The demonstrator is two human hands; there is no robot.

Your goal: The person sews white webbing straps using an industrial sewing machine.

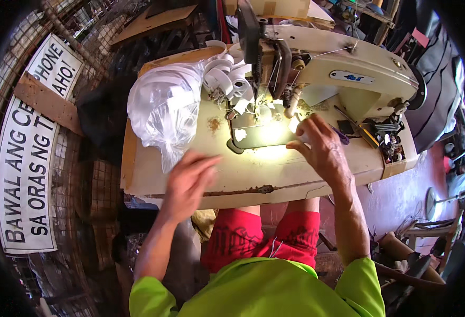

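A cream sewing machine (343, 68) stands on a worn, pale table (227, 182), its lamp lighting the dark metal plate (253, 134) under the needle area. My right hand (322, 148) is just right of that plate, thumb and fingers curled toward each other around something small and pale that is mostly hidden. Blurred by motion, my left hand (190, 182) hovers over the front left of the table with its fingers stretched to the right. Just beyond it lies a clear plastic bag (166, 105) of white material. Loose coils of white band (227, 76) are heaped between bag and machine.
Right of my right hand lie a purple handle (342, 136), a yellow-and-black tool (368, 136) and a compartment of small metal parts (393, 145). A wire mesh wall with a white sign (26, 174) runs along the left. A wooden table (156, 24) stands behind.
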